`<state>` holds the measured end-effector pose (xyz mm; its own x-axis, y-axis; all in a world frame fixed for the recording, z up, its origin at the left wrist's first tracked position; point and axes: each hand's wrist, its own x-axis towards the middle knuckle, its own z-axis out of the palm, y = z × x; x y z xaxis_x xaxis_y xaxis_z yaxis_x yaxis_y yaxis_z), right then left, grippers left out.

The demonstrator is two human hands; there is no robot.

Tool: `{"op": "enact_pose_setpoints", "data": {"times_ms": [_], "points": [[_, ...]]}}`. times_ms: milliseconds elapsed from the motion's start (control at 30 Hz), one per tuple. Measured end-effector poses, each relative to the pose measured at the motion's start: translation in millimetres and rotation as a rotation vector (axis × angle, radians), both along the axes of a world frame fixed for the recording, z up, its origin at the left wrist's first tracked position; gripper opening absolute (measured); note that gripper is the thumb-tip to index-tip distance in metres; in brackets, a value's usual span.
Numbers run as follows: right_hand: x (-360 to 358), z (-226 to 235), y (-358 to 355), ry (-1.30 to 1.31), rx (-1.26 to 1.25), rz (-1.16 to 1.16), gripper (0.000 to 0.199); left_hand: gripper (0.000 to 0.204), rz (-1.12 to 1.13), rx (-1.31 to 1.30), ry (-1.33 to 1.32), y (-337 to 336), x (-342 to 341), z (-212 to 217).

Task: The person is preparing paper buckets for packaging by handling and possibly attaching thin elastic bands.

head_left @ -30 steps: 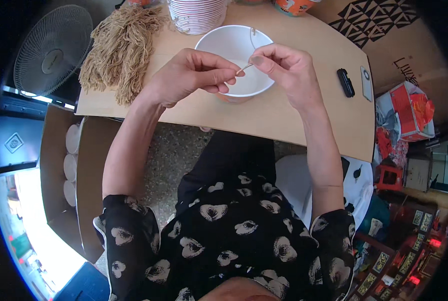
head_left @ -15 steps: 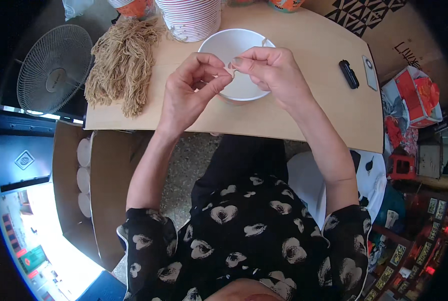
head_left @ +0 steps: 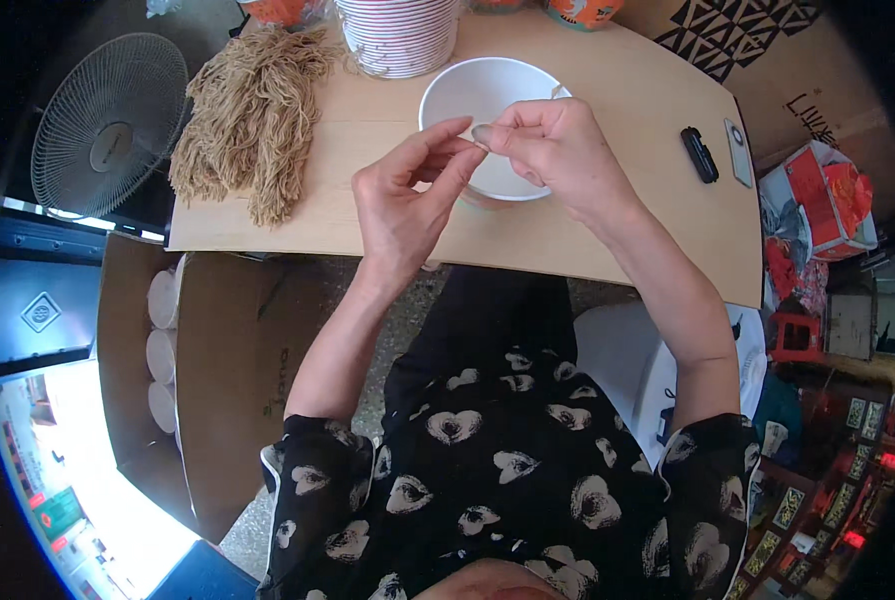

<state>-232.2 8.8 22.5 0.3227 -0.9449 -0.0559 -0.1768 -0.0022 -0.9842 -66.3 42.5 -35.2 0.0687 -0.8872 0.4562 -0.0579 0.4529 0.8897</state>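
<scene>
A white bowl (head_left: 472, 92) stands on the light wooden table (head_left: 607, 235). Above its near rim my left hand (head_left: 402, 205) and my right hand (head_left: 557, 150) meet, fingertips pinching a small pale piece (head_left: 481, 134) between them. What that piece is I cannot make out. A thin pale strand shows at the bowl's far right rim behind my right hand. Both forearms come up from the lower edge over my black patterned top.
A heap of tan noodle-like strands (head_left: 252, 110) lies at the table's left. A stack of striped paper bowls (head_left: 399, 32) stands at the back. A black oblong object (head_left: 699, 154) and a grey one (head_left: 738, 152) lie at right. A fan (head_left: 107, 125) and open cardboard box (head_left: 202, 370) are left.
My hands have drawn closer together over the bowl's near rim, and the thin strand stretched between them earlier is no longer seen. The view has shifted slightly.
</scene>
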Motion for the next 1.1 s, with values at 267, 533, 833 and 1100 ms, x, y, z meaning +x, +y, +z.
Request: {"op": "enact_pose_setpoints", "data": {"times_ms": [267,533,833,1100], "points": [[5,0,-1,0.050,0.017,-0.017,0.021,0.018,-0.015,0.172,0.170,3,2,4],[6,6,-4,-0.014,0.060,-0.015,0.022,0.017,-0.102,0.249,0.167,-1,12,6],[-4,0,-21,-0.262,-0.014,0.022,0.025,0.019,-0.407,0.453,0.074,-15,35,26],[-7,-13,-19,-0.090,-0.227,-0.005,0.019,0.023,-0.550,0.517,0.103,-22,46,22]]}}
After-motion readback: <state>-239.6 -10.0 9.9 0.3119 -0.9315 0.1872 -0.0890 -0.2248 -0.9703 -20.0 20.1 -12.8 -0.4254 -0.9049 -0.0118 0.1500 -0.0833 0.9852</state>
